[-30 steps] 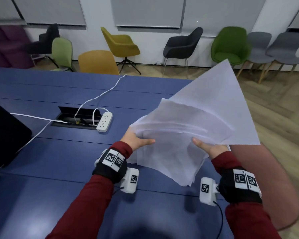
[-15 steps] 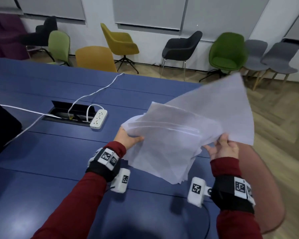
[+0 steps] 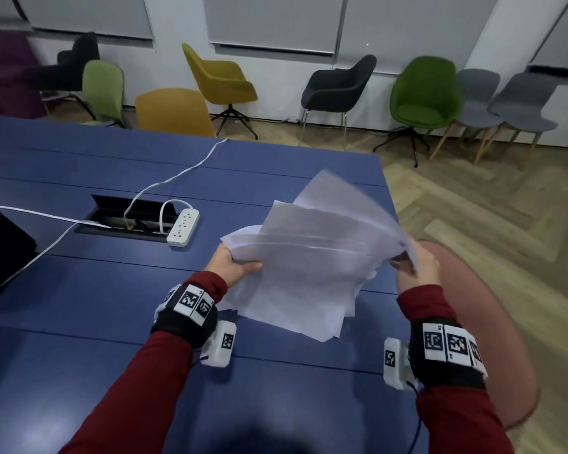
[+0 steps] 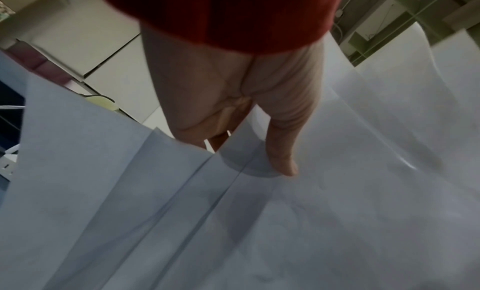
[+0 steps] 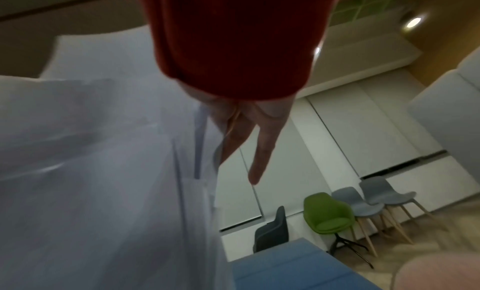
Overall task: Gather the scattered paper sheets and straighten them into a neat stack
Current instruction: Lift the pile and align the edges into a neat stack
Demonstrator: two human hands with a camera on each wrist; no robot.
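**Loose bundle of paper in mid-air, not squared up yet**

So the whole bunch of paper sheets (image 3: 304, 273) is off the blue table (image 3: 79, 322), held up between both hands near the table's right edge. It's a fan, not a stack: corners poke out at the far end, and the near ends hang down at different lengths toward the tabletop.

Grip-wise: the left hand (image 3: 232, 265) pinches the left edge of the bundle, thumb laid on top, the other fingers tucked underneath and out of sight. In the left wrist view the thumb (image 4: 283, 161) presses flat on the top sheet. The right hand (image 3: 415, 267) sits at the right edge, with the sheets' edge lying against its fingers. The right wrist view shows fingers (image 5: 259, 161) stretched out long beside the paper edges rather than curled round them, so I'd call that side a loose guide, not a real hold.

What could go wrong, I reckon:
- The bundle hangs mostly from one pinch on the left. If that thumb eases, the lower sheets could slide out onto the table or over the right edge to the floor.
- The far sheets are barely overlapped by either hand, so a quick tap-down might let one flutter free.
- Tapping uneven edges down hard could buckle the long ones.

The white power strip (image 3: 183, 227) and its cable are well to the left.
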